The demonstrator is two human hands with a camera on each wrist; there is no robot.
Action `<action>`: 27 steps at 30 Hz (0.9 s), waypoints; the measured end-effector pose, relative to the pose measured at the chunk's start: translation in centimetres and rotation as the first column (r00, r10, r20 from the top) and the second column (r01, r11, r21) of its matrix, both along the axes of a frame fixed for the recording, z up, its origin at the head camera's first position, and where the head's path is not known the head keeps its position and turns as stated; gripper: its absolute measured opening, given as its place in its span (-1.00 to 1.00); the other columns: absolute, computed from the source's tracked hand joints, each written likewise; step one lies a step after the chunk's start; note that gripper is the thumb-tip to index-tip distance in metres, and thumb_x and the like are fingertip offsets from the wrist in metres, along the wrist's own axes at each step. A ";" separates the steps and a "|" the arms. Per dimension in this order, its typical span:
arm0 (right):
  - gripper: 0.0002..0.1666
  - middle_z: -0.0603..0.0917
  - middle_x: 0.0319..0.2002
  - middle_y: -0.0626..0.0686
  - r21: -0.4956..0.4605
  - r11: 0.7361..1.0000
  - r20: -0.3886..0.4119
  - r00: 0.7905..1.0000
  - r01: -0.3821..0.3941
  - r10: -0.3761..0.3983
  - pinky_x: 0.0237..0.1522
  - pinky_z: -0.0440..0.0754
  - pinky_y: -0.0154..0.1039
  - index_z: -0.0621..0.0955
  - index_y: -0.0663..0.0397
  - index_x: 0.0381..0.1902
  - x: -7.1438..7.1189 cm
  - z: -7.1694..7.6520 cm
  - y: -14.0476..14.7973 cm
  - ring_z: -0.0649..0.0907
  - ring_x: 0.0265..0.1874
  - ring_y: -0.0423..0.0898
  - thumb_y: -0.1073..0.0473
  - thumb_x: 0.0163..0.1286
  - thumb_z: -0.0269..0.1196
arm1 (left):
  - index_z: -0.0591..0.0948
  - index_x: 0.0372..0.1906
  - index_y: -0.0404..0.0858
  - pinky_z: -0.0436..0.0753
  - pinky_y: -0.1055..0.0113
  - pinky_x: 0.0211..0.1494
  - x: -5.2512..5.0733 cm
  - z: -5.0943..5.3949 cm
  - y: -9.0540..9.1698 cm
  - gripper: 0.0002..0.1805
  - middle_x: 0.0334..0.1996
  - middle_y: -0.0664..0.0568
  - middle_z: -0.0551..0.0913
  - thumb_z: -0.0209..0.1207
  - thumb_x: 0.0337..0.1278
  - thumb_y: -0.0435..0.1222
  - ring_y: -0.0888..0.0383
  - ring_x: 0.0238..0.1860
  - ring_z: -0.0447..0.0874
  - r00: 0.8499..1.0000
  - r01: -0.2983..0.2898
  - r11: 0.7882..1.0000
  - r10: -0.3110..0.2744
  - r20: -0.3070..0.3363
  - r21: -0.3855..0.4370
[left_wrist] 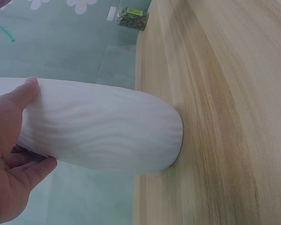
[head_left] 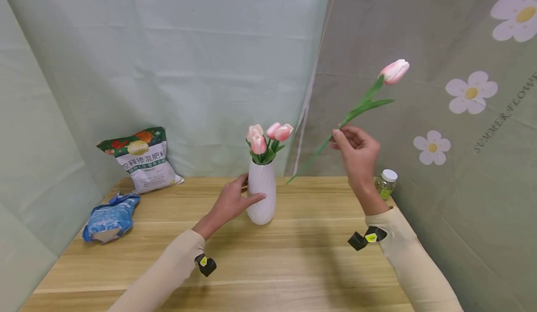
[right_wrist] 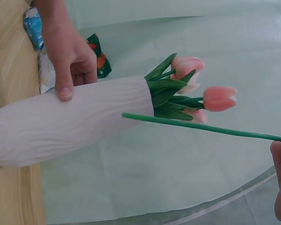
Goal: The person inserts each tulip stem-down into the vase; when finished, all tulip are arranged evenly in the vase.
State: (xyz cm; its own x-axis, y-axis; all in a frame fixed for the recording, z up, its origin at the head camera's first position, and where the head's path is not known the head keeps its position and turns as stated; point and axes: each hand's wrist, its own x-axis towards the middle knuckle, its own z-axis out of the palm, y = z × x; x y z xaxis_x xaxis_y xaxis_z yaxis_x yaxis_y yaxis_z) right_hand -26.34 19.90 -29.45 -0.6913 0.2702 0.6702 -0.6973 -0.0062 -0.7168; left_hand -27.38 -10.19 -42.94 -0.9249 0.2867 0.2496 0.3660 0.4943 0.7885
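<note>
A white ribbed vase [head_left: 262, 195] stands upright on the wooden table, with several pink tulips [head_left: 258, 144] in its mouth. My left hand [head_left: 233, 201] grips the vase from the left side, its thumb across the front, as the left wrist view also shows. Up to the right, my right hand [head_left: 357, 156] pinches a single pink tulip [head_left: 395, 72] by its green stem. That tulip's bloom points up and right, and the stem's lower end slants down toward the vase. In the right wrist view the stem [right_wrist: 206, 127] passes in front of the vase's rim.
A printed fertilizer bag [head_left: 147, 162] leans on the curtain at the back left, behind a crumpled blue packet [head_left: 111, 218]. At the right edge of the table [head_left: 268, 274] stands a small jar [head_left: 386, 183] with a white lid. Curtains with printed flowers enclose the table.
</note>
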 end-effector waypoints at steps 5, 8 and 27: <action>-0.76 0.79 -0.34 0.05 -0.029 1.000 -0.024 1.000 -0.004 0.003 -0.28 0.83 -0.23 0.69 0.42 -0.16 0.1 0.5 -0.2 0.79 -0.40 -0.12 0.30 0.33 0.42 | 0.32 0.50 -0.34 0.62 -0.08 0.31 0.0 0.0 0.0 -0.06 0.34 -0.24 0.53 0.42 0.17 0.06 -0.14 0.32 0.55 1.000 0.000 1.000 0.000 -0.005 -0.002; -0.71 0.79 -0.35 0.06 -0.062 0.998 -0.022 1.000 -0.015 0.014 -0.27 0.82 -0.25 0.67 0.51 -0.15 0.1 0.7 -0.4 0.79 -0.42 -0.13 0.31 0.32 0.42 | 0.32 0.49 -0.34 0.63 -0.08 0.31 -0.1 -0.1 0.0 -0.06 0.33 -0.24 0.53 0.42 0.17 0.06 -0.14 0.32 0.55 1.000 -0.003 1.000 0.003 -0.010 -0.003; -0.65 0.79 -0.32 0.14 -0.100 0.994 -0.080 0.996 -0.048 0.040 -0.24 0.83 -0.22 0.62 0.62 -0.11 0.0 1.0 -2.4 0.80 -0.41 -0.13 0.34 0.34 0.40 | 0.32 0.50 -0.33 0.63 -0.10 0.30 0.1 0.0 0.0 -0.05 0.35 -0.23 0.52 0.42 0.16 0.07 -0.15 0.32 0.55 1.000 -0.003 1.000 0.003 -0.010 -0.006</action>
State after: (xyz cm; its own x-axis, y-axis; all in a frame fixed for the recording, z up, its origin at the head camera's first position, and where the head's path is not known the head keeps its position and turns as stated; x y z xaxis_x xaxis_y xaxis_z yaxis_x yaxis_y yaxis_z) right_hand -26.36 17.54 -28.42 -0.6512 0.3101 0.6927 -0.7481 -0.1087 -0.6546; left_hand -27.33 -10.20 -42.93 -0.9232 0.2856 0.2571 0.3724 0.4999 0.7819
